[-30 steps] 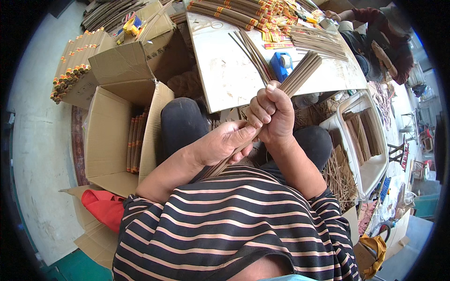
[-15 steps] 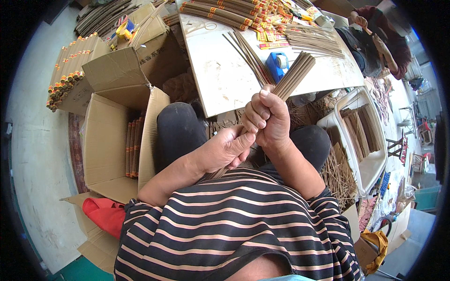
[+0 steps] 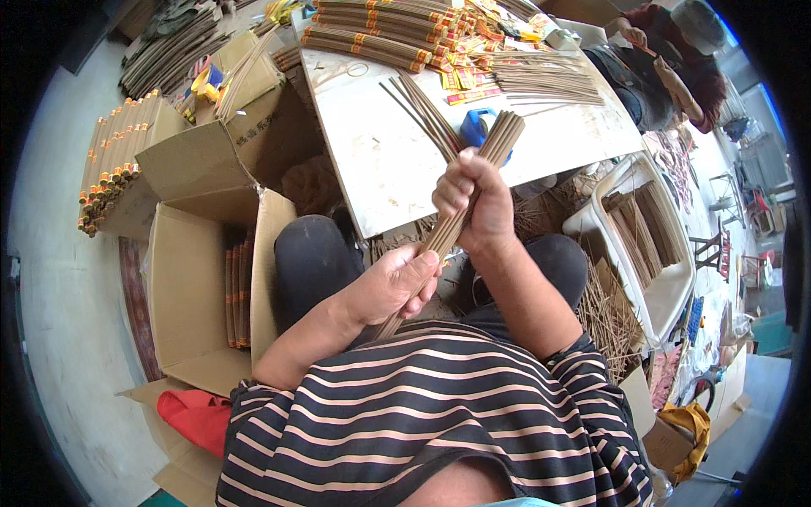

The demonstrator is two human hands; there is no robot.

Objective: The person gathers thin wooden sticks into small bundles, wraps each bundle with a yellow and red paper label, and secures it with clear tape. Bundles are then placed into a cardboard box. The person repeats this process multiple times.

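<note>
A bundle of thin brown incense sticks (image 3: 446,234) slants across my lap, its upper end to the right above the table edge. Around its lower part my left hand (image 3: 403,281) is closed. Higher up, my right hand (image 3: 477,198) grips the same bundle in a fist. Just beyond the right hand stands a blue tape dispenser (image 3: 478,125), partly hidden by the stick ends. Loose sticks (image 3: 422,114) lie on the white table (image 3: 363,160) to the left of the dispenser.
Wrapped bundles (image 3: 363,42) and yellow-red labels (image 3: 465,78) cover the table's far side. An open cardboard box (image 3: 190,279) holds wrapped bundles at left. To the right stands a white tub (image 3: 667,313) of sticks, beside scattered sticks (image 3: 612,325). Another person (image 3: 642,72) works at far right.
My hands have moved apart along the bundle, baring its middle; the right hand is higher. The whole view has shifted slightly.
</note>
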